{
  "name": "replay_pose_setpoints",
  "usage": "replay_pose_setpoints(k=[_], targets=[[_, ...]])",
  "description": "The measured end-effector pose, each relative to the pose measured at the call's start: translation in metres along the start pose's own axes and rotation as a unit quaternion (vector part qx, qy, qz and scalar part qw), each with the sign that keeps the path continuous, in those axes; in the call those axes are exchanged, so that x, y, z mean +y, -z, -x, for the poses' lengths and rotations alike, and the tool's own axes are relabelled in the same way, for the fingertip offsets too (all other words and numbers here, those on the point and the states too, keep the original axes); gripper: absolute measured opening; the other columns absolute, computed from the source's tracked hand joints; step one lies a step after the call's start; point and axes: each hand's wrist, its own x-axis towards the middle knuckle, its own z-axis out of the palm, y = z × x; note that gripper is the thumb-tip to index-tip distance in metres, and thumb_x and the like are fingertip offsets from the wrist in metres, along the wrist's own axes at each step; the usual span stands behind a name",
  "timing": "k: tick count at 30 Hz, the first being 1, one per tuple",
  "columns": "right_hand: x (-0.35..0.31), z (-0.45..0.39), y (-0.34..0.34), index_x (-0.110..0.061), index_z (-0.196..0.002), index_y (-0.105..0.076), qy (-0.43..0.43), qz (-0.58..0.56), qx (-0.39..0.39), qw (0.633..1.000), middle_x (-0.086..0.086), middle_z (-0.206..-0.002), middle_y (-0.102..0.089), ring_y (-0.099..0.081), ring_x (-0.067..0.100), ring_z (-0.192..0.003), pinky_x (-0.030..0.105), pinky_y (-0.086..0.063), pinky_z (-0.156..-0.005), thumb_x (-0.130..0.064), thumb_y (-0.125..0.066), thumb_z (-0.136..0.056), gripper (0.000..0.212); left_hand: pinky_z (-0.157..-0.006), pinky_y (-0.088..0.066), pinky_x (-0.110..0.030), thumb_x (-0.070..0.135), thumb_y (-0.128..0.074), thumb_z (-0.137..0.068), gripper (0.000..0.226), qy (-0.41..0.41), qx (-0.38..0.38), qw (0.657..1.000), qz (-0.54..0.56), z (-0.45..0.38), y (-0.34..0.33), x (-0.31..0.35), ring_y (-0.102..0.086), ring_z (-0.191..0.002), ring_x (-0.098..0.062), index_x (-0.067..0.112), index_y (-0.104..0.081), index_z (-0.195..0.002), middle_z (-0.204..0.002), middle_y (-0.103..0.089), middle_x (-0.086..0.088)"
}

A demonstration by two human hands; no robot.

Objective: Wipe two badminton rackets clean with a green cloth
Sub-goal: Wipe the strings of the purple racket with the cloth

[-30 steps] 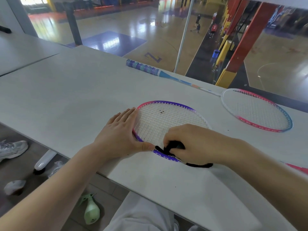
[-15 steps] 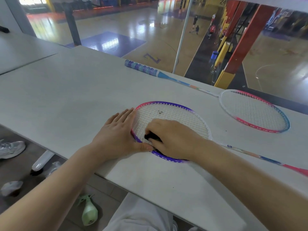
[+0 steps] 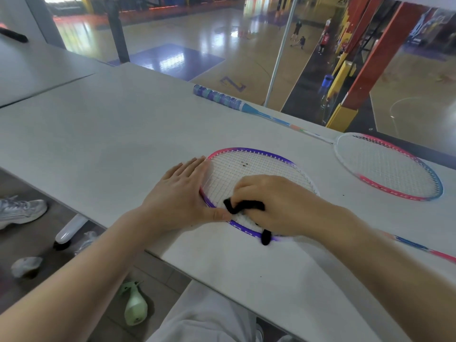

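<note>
— What is the left hand (image 3: 180, 193) doing?

— It is lying flat, fingers straight, pressing the left rim of the near racket (image 3: 256, 164) onto the counter (image 3: 111, 144) — holding nothing.

— And the right hand (image 3: 278, 206)?

— Its grip is curling round a dark cloth (image 3: 243, 207), pressing it on the strings near the lower rim; one end is trailing over the frame.

— The other racket (image 3: 389, 169)?

— It is lying farther right, apart, untouched.

A purple-pink racket (image 3: 256, 159) is laid flat near the table's near edge, specks on its strings. A dark cloth (image 3: 243, 207) is bunched on it. A pink-blue racket (image 3: 388, 166) lies far right.
</note>
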Motion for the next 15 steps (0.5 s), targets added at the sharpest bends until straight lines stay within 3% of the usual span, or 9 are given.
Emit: replay_pose_setpoints(k=[4, 9, 12, 15], targets=[[0.017, 0.044, 0.005, -0.029, -0.107, -0.072, -0.029, 0.000, -0.006, 1.000, -0.023, -0.113, -0.062, -0.059, -0.002, -0.100, 0.019, -0.048, -0.084, -0.011, -0.060, -0.085, 0.030, -0.122, 0.001, -0.031, 0.107, -0.020, -0.044, 0.141, -0.001, -0.012, 1.000, -0.005, 0.000, -0.001, -0.003, 0.004, -0.150, -0.007, 0.024, 0.007, -0.156, -0.164, 0.004, 0.008], [0.030, 0.093, 0.005, -0.034, -0.115, -0.068, -0.055, 0.016, 0.014, 0.998, -0.025, -0.127, -0.060, -0.053, -0.009, -0.115, 0.004, -0.035, -0.097, -0.025, -0.049, -0.082, 0.039, -0.121, 0.001, -0.030, 0.107, -0.021, -0.044, 0.140, -0.004, -0.013, 1.000, -0.001, -0.001, -0.001, -0.005, 0.003, -0.150, -0.007, 0.027, 0.007, -0.155, -0.164, 0.004, 0.010], [0.030, 0.102, -0.002, -0.029, -0.119, -0.070, -0.046, 0.062, 0.026, 0.997, -0.018, -0.127, -0.063, -0.051, -0.003, -0.118, 0.002, -0.027, -0.101, -0.030, -0.044, -0.085, 0.043, -0.119, 0.002, -0.028, 0.107, -0.021, -0.043, 0.142, -0.005, -0.013, 1.000, 0.001, 0.000, 0.000, -0.003, 0.003, -0.150, -0.008, 0.026, 0.007, -0.156, -0.164, 0.004, 0.010], [0.024, 0.084, -0.010, -0.021, -0.113, -0.073, -0.004, 0.076, 0.050, 0.996, -0.009, -0.121, -0.069, -0.058, 0.004, -0.109, 0.012, -0.043, -0.095, -0.023, -0.049, -0.086, 0.037, -0.119, 0.001, -0.028, 0.106, -0.025, -0.044, 0.140, -0.003, -0.010, 1.000, 0.006, 0.000, 0.001, -0.001, 0.002, -0.150, -0.008, 0.027, 0.006, -0.155, -0.164, 0.002, 0.009]])
